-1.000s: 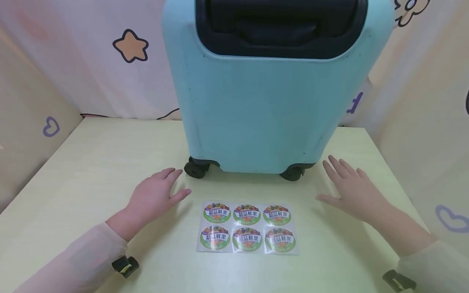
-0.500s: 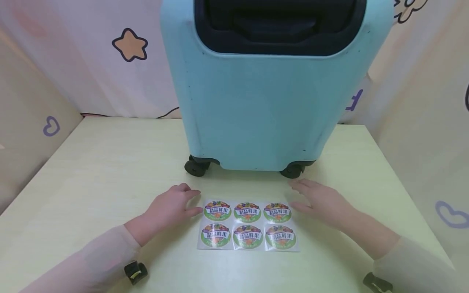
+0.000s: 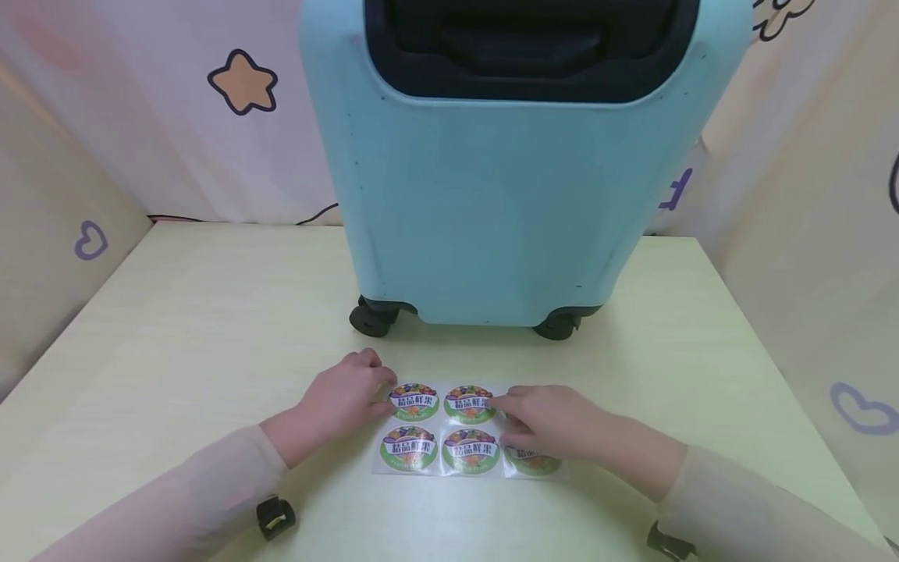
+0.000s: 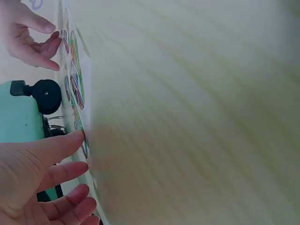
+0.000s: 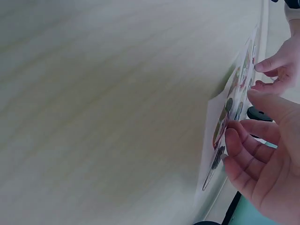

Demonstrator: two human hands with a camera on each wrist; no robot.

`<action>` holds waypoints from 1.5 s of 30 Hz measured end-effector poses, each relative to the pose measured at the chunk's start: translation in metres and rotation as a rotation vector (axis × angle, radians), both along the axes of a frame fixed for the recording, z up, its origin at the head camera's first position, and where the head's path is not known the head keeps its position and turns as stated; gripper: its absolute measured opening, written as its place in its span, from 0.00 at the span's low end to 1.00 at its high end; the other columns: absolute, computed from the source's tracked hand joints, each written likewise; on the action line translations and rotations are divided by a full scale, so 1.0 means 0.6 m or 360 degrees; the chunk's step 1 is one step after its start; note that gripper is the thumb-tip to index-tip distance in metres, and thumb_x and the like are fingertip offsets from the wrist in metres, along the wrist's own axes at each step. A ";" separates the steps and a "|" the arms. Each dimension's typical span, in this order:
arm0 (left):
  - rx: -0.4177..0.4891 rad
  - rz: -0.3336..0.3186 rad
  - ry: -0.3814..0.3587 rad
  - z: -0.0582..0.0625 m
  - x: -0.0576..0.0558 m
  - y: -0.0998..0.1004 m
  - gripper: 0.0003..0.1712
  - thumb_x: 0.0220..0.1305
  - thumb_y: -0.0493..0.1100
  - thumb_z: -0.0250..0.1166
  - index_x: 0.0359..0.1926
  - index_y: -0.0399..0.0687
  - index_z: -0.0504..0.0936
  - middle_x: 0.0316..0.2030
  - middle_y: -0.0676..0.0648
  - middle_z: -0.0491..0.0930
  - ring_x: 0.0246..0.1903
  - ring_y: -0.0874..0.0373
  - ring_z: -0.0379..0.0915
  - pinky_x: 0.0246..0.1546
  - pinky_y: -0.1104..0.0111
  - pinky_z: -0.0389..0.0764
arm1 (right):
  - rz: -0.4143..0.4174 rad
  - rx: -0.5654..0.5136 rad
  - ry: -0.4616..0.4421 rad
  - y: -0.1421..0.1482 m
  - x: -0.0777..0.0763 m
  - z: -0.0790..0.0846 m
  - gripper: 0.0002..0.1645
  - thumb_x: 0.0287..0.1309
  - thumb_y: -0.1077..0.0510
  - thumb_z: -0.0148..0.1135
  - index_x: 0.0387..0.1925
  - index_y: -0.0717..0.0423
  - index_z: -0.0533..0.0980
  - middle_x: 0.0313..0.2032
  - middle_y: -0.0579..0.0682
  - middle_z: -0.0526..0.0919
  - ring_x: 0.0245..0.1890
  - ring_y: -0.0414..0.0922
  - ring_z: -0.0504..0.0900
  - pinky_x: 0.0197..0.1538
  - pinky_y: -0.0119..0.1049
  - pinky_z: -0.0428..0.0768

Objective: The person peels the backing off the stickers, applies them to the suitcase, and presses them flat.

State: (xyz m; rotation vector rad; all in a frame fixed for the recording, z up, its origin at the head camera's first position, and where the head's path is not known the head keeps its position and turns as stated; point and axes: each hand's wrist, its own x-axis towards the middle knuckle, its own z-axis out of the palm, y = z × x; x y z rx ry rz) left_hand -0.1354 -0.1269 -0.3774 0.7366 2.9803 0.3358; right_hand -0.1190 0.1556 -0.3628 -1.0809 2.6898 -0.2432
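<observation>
A sheet of round fruit stickers, printed green with white lettering and coloured fruit, lies flat on the table in the head view. My left hand is at its upper left corner, fingertips right at the edge. Over the sheet's right column comes my right hand, hiding the upper right sticker and part of the one below. In the right wrist view, the right hand's loosely bent fingers touch or hover close over the stickers. The left thumb overlaps the sheet's edge in the left wrist view, apart from the other fingers.
Behind the sheet a light blue suitcase with a black handle recess stands upright on black wheels. Patterned cloth walls enclose the pale table at the back and both sides. A thin black cable runs along the back edge.
Both hands have moved inward from beside the suitcase wheels to the sticker sheet. The right hand has come farther, now over the sheet's right side. Sheet and suitcase keep their places.
</observation>
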 end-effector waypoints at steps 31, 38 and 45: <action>0.1687 0.0680 -0.1612 -0.005 -0.004 -0.015 0.24 0.64 0.42 0.60 0.54 0.28 0.70 0.37 0.43 0.82 0.32 0.58 0.79 0.36 0.71 0.79 | -0.0311 -0.0419 -0.0075 -0.026 0.001 0.002 0.24 0.55 0.51 0.64 0.53 0.54 0.76 0.32 0.40 0.75 0.26 0.33 0.70 0.28 0.28 0.72; 0.1841 0.0576 -0.1668 0.006 0.000 -0.002 0.24 0.66 0.39 0.58 0.56 0.25 0.69 0.42 0.40 0.81 0.38 0.55 0.80 0.43 0.66 0.78 | -0.0514 -0.1064 -0.0199 -0.062 0.006 0.007 0.16 0.54 0.56 0.67 0.46 0.55 0.80 0.33 0.43 0.77 0.29 0.38 0.72 0.32 0.29 0.75; 0.1901 0.0536 -0.1720 0.014 0.002 0.013 0.19 0.65 0.37 0.58 0.52 0.27 0.71 0.35 0.46 0.81 0.34 0.59 0.79 0.40 0.70 0.79 | -0.0639 -0.1308 -0.0280 -0.090 0.015 -0.005 0.12 0.50 0.56 0.69 0.40 0.50 0.83 0.29 0.40 0.75 0.28 0.39 0.72 0.30 0.29 0.73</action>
